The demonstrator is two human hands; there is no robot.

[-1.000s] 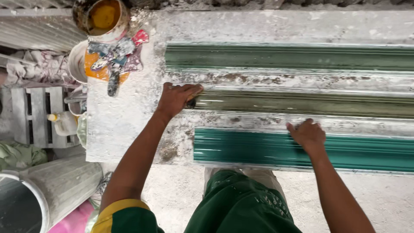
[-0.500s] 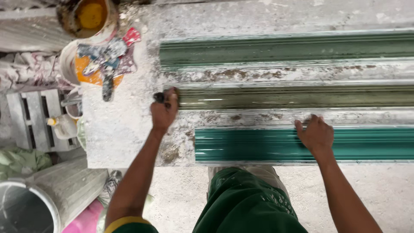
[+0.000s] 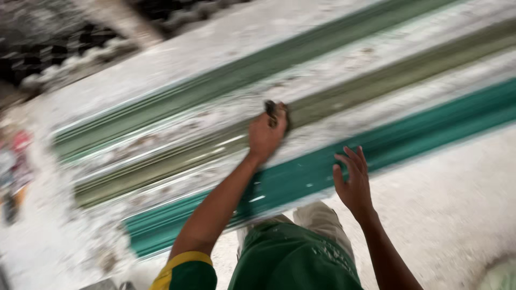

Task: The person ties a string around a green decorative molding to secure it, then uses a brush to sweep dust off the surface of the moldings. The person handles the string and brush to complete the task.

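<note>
Olive strip (image 3: 344,99) under left hand (image 3: 265,137) gripping dark tool (image 3: 271,110), now farther along; right hand (image 3: 352,180) open over teal strip (image 3: 408,142).

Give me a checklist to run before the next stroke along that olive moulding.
1. Left hand holds the small dark tool: ok.
2. Tool on the olive moulding: ok, it lies against the strip.
3. Right hand steadying the teal moulding: not ok, fingers spread, apparently just off it.
4. Strip beyond the tool free of objects: ok as far as visible.
5. Coating evenness on the olive moulding: cannot tell, picture blurred.
6. Pale green moulding lying apart: ok.
</note>
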